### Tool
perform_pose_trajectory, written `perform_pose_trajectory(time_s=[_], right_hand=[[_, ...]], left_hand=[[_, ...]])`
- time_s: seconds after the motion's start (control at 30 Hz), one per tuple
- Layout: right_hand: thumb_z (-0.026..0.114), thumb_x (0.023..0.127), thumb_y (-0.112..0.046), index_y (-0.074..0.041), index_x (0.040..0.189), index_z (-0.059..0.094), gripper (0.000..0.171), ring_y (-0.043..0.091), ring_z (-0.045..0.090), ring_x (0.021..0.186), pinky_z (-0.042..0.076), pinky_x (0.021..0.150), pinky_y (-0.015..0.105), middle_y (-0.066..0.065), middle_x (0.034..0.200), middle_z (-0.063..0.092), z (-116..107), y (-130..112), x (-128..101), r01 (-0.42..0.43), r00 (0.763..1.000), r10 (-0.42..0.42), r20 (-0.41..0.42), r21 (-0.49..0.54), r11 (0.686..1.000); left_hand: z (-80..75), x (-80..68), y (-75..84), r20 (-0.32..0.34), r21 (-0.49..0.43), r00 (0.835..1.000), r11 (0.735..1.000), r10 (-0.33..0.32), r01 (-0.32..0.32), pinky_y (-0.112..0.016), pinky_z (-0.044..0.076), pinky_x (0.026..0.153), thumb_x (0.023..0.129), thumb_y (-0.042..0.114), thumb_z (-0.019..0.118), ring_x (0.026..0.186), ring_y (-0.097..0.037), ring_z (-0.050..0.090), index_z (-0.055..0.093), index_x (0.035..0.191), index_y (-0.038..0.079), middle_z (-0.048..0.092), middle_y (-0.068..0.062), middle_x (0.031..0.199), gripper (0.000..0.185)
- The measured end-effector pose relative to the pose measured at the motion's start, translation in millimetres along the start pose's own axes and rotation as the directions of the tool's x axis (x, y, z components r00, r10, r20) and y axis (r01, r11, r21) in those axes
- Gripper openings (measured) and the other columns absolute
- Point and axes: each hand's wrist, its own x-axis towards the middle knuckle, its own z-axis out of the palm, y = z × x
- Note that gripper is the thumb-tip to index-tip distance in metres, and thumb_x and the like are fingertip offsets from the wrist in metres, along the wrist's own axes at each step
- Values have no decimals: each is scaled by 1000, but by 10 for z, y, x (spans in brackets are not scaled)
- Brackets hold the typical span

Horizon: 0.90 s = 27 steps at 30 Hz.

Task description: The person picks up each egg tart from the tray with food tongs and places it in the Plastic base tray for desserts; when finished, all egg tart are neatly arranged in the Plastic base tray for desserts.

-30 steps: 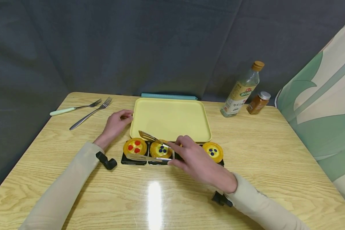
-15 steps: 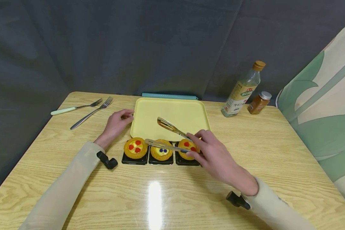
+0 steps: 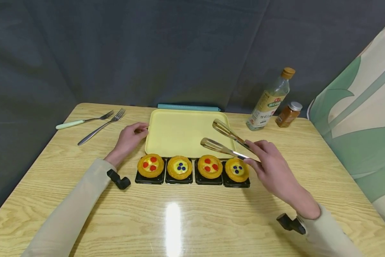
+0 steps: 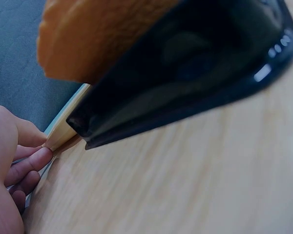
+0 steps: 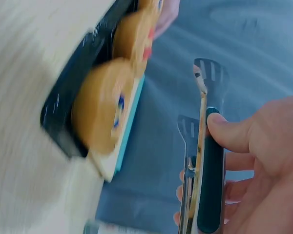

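My left hand (image 3: 131,139) is at the left edge of the yellow tray (image 3: 179,132); in the left wrist view its thumb and forefinger pinch the tray's rim (image 4: 63,127). My right hand (image 3: 275,171) grips metal serving tongs (image 3: 229,133), which have slotted ends and a dark green handle (image 5: 212,180). The tongs' ends stand apart with nothing between them, over the tray's right part. Several tarts sit in a row of black square holders in front of the tray: a red-dotted tart (image 3: 150,165), a blue-dotted tart (image 3: 179,167), another red-dotted tart (image 3: 209,166) and a blue-dotted tart (image 3: 236,170).
Two forks lie at the left, a green-handled fork (image 3: 71,124) and a plain metal fork (image 3: 97,132). At the back right stand a glass bottle (image 3: 269,103) and a small brown jar (image 3: 288,115). A teal bar (image 3: 189,107) lies behind the tray, before a dark curtain (image 3: 147,53).
My right hand has moved right with the tongs, from over the tarts to the right end of the row, uncovering them. My left hand stays at the tray's edge.
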Motion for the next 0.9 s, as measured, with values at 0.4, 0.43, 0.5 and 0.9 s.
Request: perform_pose_trajectory(time_s=[0.4, 0.43, 0.5, 0.9], right_hand=[[67, 95, -1, 16, 133, 54, 43, 48, 49, 91, 41, 73, 58, 33, 112, 57, -61, 587, -11, -158, 987, 152, -55, -127, 979], [66, 96, -1, 16, 133, 54, 43, 49, 49, 91, 40, 72, 59, 34, 113, 56, -51, 633, -17, -163, 986, 156, -59, -137, 977], [64, 96, -1, 15, 134, 54, 42, 51, 48, 92, 39, 69, 61, 34, 115, 56, -21, 722, -29, -177, 984, 169, -63, -153, 972], [59, 98, 1, 10, 135, 53, 39, 58, 45, 102, 35, 74, 70, 35, 121, 53, 97, 1050, -89, -262, 964, 266, 12, -138, 955]], left_hand=[[0, -4, 0, -4, 3, 1000, 1000, 1, -1, -46, 43, 99, 102, 19, 58, 110, -31, 57, 64, 134, 4, 64, -16, 119, 36], [0, -4, 1, -4, 3, 1000, 1000, 3, -3, -46, 43, 99, 102, 19, 58, 110, -31, 57, 64, 134, 4, 64, -16, 119, 36], [-2, -5, 5, -3, 5, 1000, 1000, 6, -6, -46, 43, 99, 102, 19, 58, 110, -31, 57, 63, 134, 4, 64, -16, 118, 36], [-12, -8, 9, -5, 3, 1000, 1000, 4, -4, -46, 43, 100, 102, 19, 58, 111, -31, 57, 63, 134, 4, 64, -16, 118, 36]])
